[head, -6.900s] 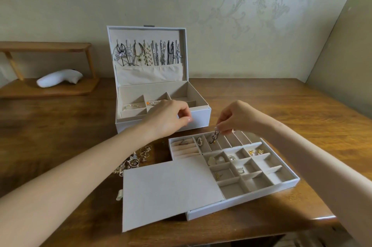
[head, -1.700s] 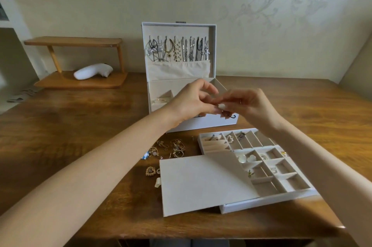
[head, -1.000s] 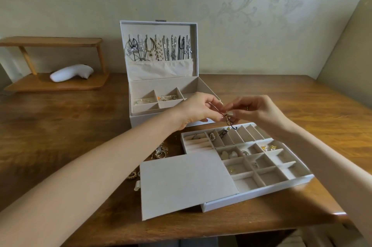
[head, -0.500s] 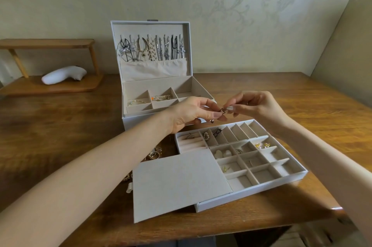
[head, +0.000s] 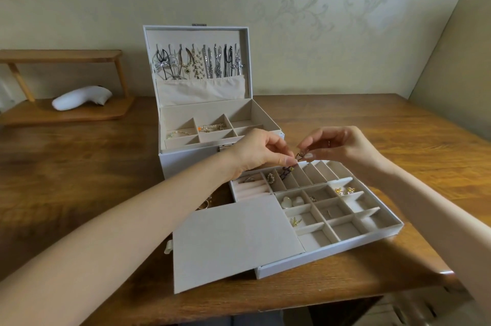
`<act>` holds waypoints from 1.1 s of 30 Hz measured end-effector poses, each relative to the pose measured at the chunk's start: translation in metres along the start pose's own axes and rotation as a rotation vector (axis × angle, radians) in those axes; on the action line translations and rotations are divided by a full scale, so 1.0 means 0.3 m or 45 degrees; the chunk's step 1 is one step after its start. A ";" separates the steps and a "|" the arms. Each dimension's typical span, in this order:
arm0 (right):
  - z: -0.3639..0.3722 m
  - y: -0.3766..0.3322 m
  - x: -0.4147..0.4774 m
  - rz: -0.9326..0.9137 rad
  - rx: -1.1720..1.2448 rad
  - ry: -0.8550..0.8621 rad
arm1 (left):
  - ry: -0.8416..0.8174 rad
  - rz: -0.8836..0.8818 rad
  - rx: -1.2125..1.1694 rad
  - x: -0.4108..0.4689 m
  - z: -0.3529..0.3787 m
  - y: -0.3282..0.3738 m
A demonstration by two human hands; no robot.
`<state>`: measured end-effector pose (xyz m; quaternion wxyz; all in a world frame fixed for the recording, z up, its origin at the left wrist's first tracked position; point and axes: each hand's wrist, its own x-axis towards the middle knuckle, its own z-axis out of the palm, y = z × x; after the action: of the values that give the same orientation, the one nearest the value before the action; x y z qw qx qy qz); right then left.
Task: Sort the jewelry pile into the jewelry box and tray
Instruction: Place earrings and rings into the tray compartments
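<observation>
I have a small dark piece (head: 300, 155) pinched between both sets of fingertips: my left hand (head: 261, 151) nips it with thumb and forefinger, and my right hand (head: 345, 146) does the same from the other side, with the other fingers of each hand loosely curled. To do this step well, I judge that one hand should let go first, so the piece hangs from a single pinch. Then I should lower it straight into one narrow slot in the back row of the tray (head: 332, 256) rather than drop it from height, since so light a thing may bounce over a divider. The piece sits just above that back row, close over the slot where a similar dark item (head: 285, 172) lies; whether the two are linked I cannot tell. The jewelry box (head: 186, 162) stands open just behind my hands. What shows of the pile (head: 204, 204) lies on the table (head: 79, 166) beyond my left forearm, beside the cover (head: 233, 235) lying askew over the tray's near left corner.
</observation>
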<state>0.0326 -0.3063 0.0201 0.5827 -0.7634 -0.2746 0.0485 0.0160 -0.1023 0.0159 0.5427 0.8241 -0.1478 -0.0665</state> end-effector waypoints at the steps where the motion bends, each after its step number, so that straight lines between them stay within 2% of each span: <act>1: -0.003 0.003 -0.001 0.004 -0.044 0.001 | -0.005 0.020 0.013 0.003 0.007 0.000; 8: -0.011 0.043 -0.018 -0.015 -0.226 -0.032 | -0.026 0.083 0.342 0.035 0.041 -0.013; 14: 0.022 0.057 -0.026 -0.027 -0.416 -0.033 | -0.048 0.054 0.425 0.032 0.045 -0.014; 24: 0.010 0.042 -0.007 -0.081 -0.338 -0.039 | -0.086 -0.024 0.518 0.047 0.046 0.006; 30: 0.030 0.044 -0.004 -0.081 -0.458 -0.077 | -0.042 0.003 0.934 0.049 0.051 -0.003; 33: 0.036 0.050 -0.012 -0.083 -0.483 -0.085 | -0.022 0.024 1.022 0.046 0.050 -0.004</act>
<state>0.0308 -0.3012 0.0021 0.4203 -0.8482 -0.3224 0.0022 0.0253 -0.1195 0.0095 0.1769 0.9687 -0.1743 -0.0055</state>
